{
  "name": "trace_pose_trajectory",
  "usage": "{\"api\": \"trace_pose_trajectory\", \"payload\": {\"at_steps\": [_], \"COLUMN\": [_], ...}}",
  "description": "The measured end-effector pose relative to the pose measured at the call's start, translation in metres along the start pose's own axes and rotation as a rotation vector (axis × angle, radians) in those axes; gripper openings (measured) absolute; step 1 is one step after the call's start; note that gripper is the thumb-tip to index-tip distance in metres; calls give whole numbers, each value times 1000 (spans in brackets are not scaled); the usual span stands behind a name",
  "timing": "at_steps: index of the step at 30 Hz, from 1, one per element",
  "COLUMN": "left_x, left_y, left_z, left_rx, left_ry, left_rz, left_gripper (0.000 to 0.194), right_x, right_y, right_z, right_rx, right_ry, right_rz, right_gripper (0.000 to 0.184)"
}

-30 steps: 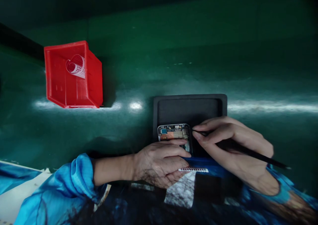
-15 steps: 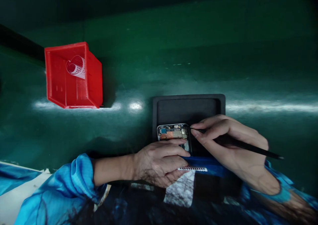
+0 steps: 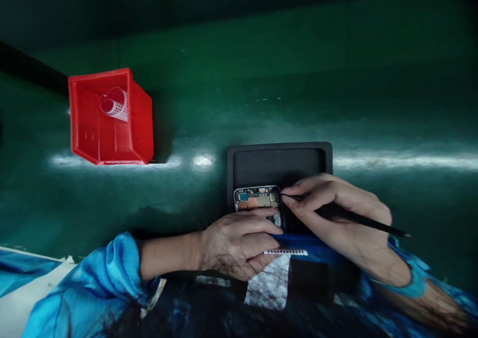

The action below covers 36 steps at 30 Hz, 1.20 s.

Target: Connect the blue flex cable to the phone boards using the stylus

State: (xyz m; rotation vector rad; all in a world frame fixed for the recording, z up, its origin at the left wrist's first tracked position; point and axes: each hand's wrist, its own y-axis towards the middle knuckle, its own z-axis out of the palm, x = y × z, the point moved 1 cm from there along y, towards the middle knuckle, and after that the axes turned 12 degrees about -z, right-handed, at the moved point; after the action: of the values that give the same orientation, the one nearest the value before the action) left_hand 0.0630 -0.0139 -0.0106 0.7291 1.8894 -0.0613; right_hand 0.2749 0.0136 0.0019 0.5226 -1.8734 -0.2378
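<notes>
Your left hand [image 3: 239, 241] lies flat over the near part of the opened phone [image 3: 257, 201], fingers pressed together on it and pointing right, pinning it down in the black tray [image 3: 280, 151]. Only the far end of the phone shows: a strip of circuit board with a small blue part and an orange patch. Everything nearer is hidden under your fingers.

Your right hand [image 3: 336, 218] pinches a thin black tool [image 3: 366, 222] between thumb and forefinger, held like a pen. Its tip sits at the phone's far right corner, but it is too small and dark to tell whether it touches the board or the frame edge. The tool's back end points right, past your wrist.

The tray sits on the green mat [image 3: 261, 79] just in front of you; its near edge is covered by both hands and by a blue strip [image 3: 298, 241] with a white dotted label [image 3: 286, 252], whose markings cannot be read. Below that the picture is dark and blotchy, and you cannot make out what lies there.

Far to the left, well apart from the tray, stands a red bin [image 3: 108, 121] with a curled white perforated strip [image 3: 114, 103] inside. Your blue sleeves [image 3: 93, 283] are cut off at the bottom edge.
</notes>
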Motion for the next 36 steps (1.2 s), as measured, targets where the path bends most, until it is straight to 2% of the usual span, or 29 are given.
{"api": "trace_pose_trajectory", "payload": {"at_steps": [9,15,21,29,36], "left_x": [2,1,1,1,2], "left_y": [-1,0,3,1,-2], "left_z": [0,0,-2,-1,-2], "left_rx": [-9,4,-4,-9,21], "left_ry": [16,-7,-9,-27,-39], "left_rz": [15,22,13,10,4], "left_gripper": [8,8,8,9,6], "right_x": [-2,0,0,-1,-3], "right_y": [-3,-2,0,0,0], "right_z": [-1,-1,0,1,2], "right_rx": [-17,21,-26,11,-43], "right_ry": [0,4,0,-2,7], "right_rz": [34,13,29,8,25], "right_gripper": [28,28,27,28,28]}}
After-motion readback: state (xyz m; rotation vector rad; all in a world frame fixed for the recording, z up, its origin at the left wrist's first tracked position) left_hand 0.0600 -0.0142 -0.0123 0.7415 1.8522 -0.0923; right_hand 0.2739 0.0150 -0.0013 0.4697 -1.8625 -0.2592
